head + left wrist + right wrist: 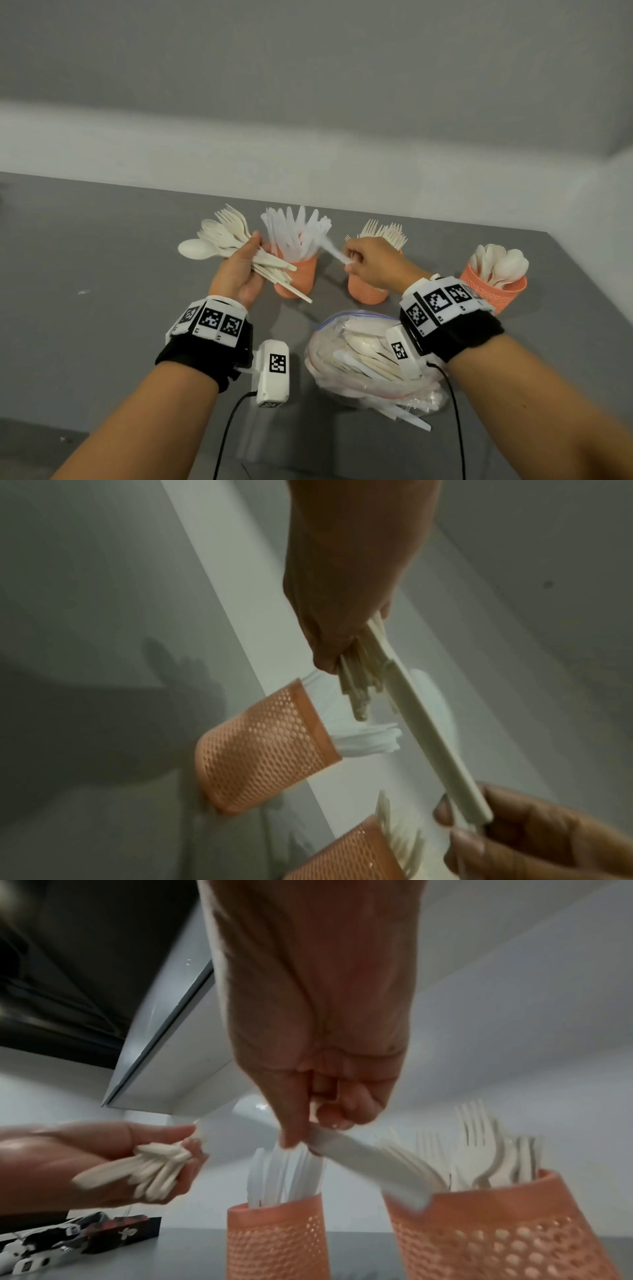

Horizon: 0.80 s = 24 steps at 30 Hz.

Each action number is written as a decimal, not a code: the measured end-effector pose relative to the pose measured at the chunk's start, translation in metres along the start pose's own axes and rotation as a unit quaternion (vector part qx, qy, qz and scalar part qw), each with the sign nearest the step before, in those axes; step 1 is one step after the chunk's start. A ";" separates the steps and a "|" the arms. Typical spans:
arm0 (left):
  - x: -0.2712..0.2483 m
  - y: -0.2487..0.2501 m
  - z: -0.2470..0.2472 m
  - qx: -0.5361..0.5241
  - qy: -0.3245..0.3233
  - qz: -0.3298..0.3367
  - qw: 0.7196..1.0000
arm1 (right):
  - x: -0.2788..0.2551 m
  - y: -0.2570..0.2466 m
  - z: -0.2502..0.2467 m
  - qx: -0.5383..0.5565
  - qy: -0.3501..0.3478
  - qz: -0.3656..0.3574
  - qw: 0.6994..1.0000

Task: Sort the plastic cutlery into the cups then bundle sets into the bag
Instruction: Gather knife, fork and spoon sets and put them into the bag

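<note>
My left hand (245, 263) grips a fanned bundle of cream spoons and forks (222, 236), held left of the cups; the left wrist view shows their handles (356, 691) in its grip. Thumb and fingers of my right hand (356, 260) pinch a single white knife (330, 248), which slants between the knife cup and the fork cup. That knife (369, 1167) looks blurred. Three orange mesh cups stand in a row: one with knives (301, 277), one with forks (366, 294), one with spoons (496, 294). A clear zip bag (342, 387) holding cutlery lies near me.
A grey table (102, 274) ends at a white wall (308, 154) just behind the cups. A dark case (130, 1229) lies on the table at the left in the right wrist view. Cables hang from both wrist cameras near the bag.
</note>
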<state>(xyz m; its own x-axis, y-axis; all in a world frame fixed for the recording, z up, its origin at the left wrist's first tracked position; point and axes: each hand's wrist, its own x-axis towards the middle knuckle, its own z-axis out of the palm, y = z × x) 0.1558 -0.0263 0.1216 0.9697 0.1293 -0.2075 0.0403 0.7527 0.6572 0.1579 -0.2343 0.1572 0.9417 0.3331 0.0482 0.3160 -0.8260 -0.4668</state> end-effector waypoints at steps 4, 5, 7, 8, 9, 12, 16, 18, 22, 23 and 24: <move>0.002 0.003 -0.007 0.019 -0.012 -0.014 1.000 | 0.022 -0.024 0.005 0.186 0.104 -0.002 0.977; 0.001 0.003 -0.007 0.018 -0.026 -0.017 0.999 | 0.029 -0.031 0.009 0.234 0.117 0.000 0.965; 0.000 0.001 -0.007 0.025 -0.055 -0.022 0.998 | 0.044 -0.043 0.017 0.284 0.139 0.006 0.949; 0.000 0.001 -0.007 0.032 -0.064 -0.026 0.997 | 0.051 -0.046 0.022 0.287 0.145 0.012 0.947; -0.001 0.001 -0.008 0.039 -0.073 -0.029 0.996 | 0.058 -0.048 0.027 0.282 0.145 0.020 0.948; -0.003 0.001 -0.008 0.059 -0.084 -0.027 0.994 | 0.074 -0.049 0.038 0.246 0.130 0.048 0.959; -0.003 0.002 -0.008 0.075 -0.093 -0.024 0.993 | 0.078 -0.049 0.037 0.207 0.200 0.036 0.957; -0.002 0.000 -0.006 0.085 -0.096 -0.017 0.992 | 0.068 -0.054 0.030 0.210 0.255 -0.007 0.944; -0.008 -0.006 0.008 0.119 -0.130 -0.002 0.984 | 0.042 -0.066 0.026 0.253 0.153 -0.055 0.954; -0.011 -0.008 0.013 0.132 -0.145 -0.002 0.981 | 0.038 -0.066 0.029 0.232 0.126 -0.044 0.964; -0.013 -0.011 0.015 0.150 -0.154 -0.004 0.977 | 0.035 -0.065 0.030 0.214 0.123 -0.032 0.969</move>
<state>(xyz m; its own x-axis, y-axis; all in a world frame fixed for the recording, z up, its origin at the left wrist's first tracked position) 0.1465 -0.0462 0.1283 0.9936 -0.1121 -0.0161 0.0728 0.5236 0.8488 0.1663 -0.1551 0.1625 0.9374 0.2157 0.2734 0.3475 -0.5261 -0.7762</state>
